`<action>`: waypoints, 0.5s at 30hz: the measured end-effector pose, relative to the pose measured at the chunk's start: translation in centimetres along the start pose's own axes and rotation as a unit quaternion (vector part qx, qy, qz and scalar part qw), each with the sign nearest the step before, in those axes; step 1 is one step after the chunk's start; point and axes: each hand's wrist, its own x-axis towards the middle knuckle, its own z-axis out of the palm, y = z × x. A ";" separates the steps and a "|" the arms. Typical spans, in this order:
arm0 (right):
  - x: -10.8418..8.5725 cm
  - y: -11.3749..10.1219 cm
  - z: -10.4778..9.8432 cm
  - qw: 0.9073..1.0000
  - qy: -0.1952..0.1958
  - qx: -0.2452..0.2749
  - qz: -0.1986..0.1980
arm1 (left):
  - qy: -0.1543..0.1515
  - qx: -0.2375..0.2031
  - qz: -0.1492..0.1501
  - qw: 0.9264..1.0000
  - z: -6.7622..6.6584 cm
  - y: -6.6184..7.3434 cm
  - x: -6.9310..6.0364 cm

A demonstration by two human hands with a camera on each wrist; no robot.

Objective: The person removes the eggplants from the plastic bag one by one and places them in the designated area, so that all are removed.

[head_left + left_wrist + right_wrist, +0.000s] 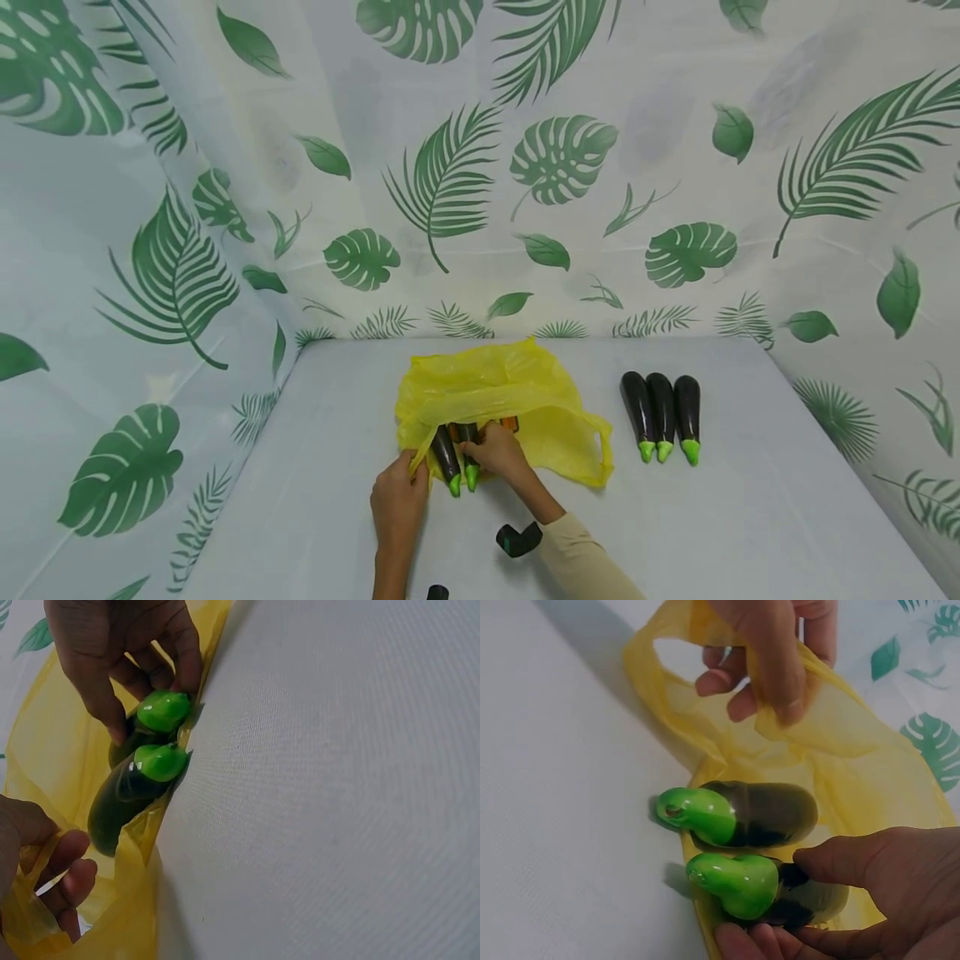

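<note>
A yellow plastic bag (pixel 487 375) lies on its side with its mouth facing me. My left hand (pixel 400 500) grips the bag's left handle and holds the mouth up. In that mouth lie two dark eggplants with bright green stem ends, side by side. My right hand (pixel 498 452) holds the right eggplant (pixel 739 889) between thumb and fingers. Just left of it, the other eggplant (pixel 757 814) rests untouched on the bag's lower layer. Deeper in the bag, small orange pieces (pixel 510 423) show; their kind is hidden.
Three more eggplants (pixel 660 417) lie in a row on the white table (pixel 738 500), to the bag's right. The bag's other handle (pixel 603 450) lies slack on the table. Leaf-printed sheets (pixel 480 192) stand behind and at both sides.
</note>
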 end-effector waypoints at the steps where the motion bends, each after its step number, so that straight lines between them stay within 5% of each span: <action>1: 0.0 0.0 0.0 1.000 -0.002 0.000 0.000 | -0.001 0.001 -0.001 1.000 0.0 0.0 0.0; 15: 0.0 0.3 -1.2 0.999 -0.033 0.003 0.026 | -0.007 -0.005 -0.016 1.000 0.0 -0.1 0.0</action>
